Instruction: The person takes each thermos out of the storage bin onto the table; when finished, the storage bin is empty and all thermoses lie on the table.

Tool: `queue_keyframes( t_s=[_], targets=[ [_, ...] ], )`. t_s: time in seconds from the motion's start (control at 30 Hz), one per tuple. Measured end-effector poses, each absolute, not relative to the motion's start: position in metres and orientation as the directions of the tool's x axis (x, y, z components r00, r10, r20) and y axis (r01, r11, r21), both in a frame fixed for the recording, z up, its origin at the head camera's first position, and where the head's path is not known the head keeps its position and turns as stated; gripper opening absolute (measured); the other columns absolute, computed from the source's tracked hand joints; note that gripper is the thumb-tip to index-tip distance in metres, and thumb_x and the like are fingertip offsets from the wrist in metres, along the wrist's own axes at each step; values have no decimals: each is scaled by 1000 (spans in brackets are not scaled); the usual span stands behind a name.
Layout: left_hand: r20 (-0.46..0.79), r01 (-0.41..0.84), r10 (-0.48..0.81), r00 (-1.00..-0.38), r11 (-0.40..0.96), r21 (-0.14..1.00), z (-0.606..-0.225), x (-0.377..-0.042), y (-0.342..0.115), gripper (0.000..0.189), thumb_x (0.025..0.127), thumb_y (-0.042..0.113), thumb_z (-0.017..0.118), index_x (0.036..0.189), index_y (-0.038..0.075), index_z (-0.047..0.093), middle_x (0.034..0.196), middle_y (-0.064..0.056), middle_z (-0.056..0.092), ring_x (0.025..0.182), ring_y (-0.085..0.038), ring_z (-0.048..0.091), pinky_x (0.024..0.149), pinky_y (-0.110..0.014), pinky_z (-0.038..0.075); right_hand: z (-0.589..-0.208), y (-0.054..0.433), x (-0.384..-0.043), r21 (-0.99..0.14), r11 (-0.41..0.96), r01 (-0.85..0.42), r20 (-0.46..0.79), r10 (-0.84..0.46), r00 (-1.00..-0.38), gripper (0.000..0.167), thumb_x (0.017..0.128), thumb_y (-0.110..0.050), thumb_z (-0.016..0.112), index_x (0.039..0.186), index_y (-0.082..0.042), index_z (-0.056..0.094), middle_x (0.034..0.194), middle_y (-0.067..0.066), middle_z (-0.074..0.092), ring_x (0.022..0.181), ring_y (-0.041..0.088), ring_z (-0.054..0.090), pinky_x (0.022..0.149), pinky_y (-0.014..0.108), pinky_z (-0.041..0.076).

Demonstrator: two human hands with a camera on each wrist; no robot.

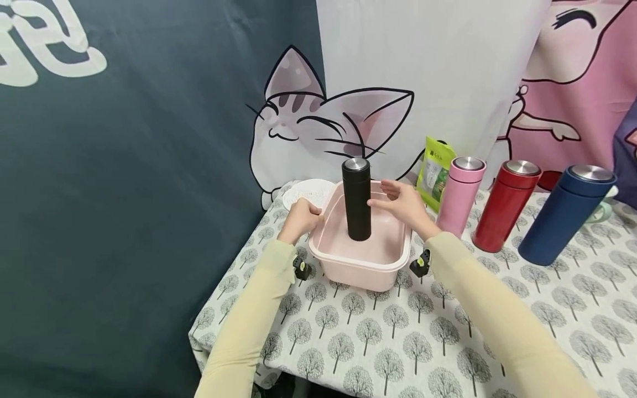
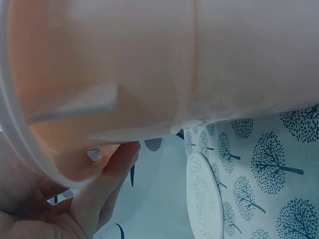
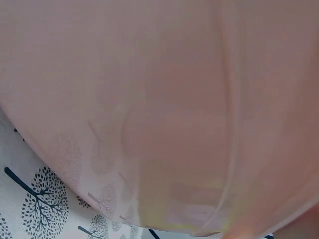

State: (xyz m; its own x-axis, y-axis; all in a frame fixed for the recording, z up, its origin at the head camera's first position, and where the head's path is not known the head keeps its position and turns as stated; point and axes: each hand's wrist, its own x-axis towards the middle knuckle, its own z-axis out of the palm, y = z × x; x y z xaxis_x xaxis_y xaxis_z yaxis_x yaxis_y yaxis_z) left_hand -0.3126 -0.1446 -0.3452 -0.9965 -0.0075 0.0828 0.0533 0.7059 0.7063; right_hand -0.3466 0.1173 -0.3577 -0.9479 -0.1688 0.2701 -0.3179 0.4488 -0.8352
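Note:
A pale pink plastic basin (image 1: 328, 260) sits on the table in the head view, and a black thermos (image 1: 357, 204) with a silver lid top stands upright inside it. My left hand (image 1: 302, 216) grips the basin's left rim, its fingers curled round the edge in the left wrist view. Over the opposite rim is my right hand (image 1: 404, 205), fingers extended and a fingertip right at the thermos's side. The basin wall (image 3: 124, 99) fills most of the right wrist view and hides nearly all of that hand.
A pink thermos (image 1: 461, 193), a red thermos (image 1: 506, 207) and a blue thermos (image 1: 564, 215) stand in a row to the right. Behind them are a green packet (image 1: 433, 174) and a pale green cup (image 1: 601, 212). A white plate (image 1: 303, 189) lies behind the basin.

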Motion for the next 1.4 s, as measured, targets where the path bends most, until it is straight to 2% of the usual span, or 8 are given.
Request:
queue_keyframes(
  t_s=[0.27,0.57,0.73,0.83,0.93,1.07,1.27,1.4],
  targets=[
    [114,84,7,-993,724,685,-345,-311,-141,22,82,4,71,102,-5,73,105,-21,72,88,-27,72,77,-31,61,-356,109,-355,-784,509,-356,292,-204,-935,80,77,-36,83,141,-2,49,139,17,56,127,35,56,106,44,47],
    [110,75,-1,-994,728,682,-344,-310,-142,23,83,4,70,103,-5,72,110,-20,71,91,-28,72,76,-31,61,-357,98,-364,-812,447,-375,285,-257,-924,74,80,-35,81,142,-8,50,140,14,56,131,33,52,109,43,44],
    [120,89,13,-993,753,652,-339,-310,-143,21,83,3,69,101,-5,73,110,-20,71,87,-27,72,73,-29,61,-356,95,-370,-798,454,-396,270,-318,-909,76,82,-32,79,145,-5,44,143,18,53,132,35,50,111,44,42],
    [141,111,26,-990,764,635,-336,-310,-142,16,82,2,69,94,-5,75,102,-21,73,75,-22,70,66,-27,60,-355,94,-372,-793,463,-396,261,-328,-908,78,84,-31,78,147,-4,41,142,20,53,130,36,51,109,46,44],
    [158,137,47,-986,770,623,-336,-310,-141,9,81,2,68,78,-4,75,86,-16,74,59,-15,61,56,-23,56,-357,94,-373,-780,486,-394,250,-335,-908,80,85,-32,76,148,-4,36,142,21,52,129,38,52,107,48,45],
    [153,148,68,-986,780,607,-340,-308,-142,20,81,2,66,61,-2,67,70,-14,69,48,-10,47,46,-20,46,-364,93,-372,-756,523,-393,227,-354,-907,82,87,-32,74,150,-3,32,142,23,50,129,40,52,107,48,46],
    [142,124,43,-989,765,631,-346,-307,-143,10,80,3,68,77,-3,76,100,-19,74,56,-12,57,55,-23,56,-370,90,-369,-760,522,-386,225,-346,-911,76,88,-30,73,147,-3,34,142,23,50,127,40,53,104,48,48],
    [159,134,45,-986,777,614,-345,-306,-143,10,81,3,68,79,-3,76,103,-20,73,60,-15,60,58,-26,57,-372,90,-367,-753,531,-388,249,-315,-916,71,88,-30,73,141,0,36,136,25,54,122,41,56,101,49,50]
  ],
)
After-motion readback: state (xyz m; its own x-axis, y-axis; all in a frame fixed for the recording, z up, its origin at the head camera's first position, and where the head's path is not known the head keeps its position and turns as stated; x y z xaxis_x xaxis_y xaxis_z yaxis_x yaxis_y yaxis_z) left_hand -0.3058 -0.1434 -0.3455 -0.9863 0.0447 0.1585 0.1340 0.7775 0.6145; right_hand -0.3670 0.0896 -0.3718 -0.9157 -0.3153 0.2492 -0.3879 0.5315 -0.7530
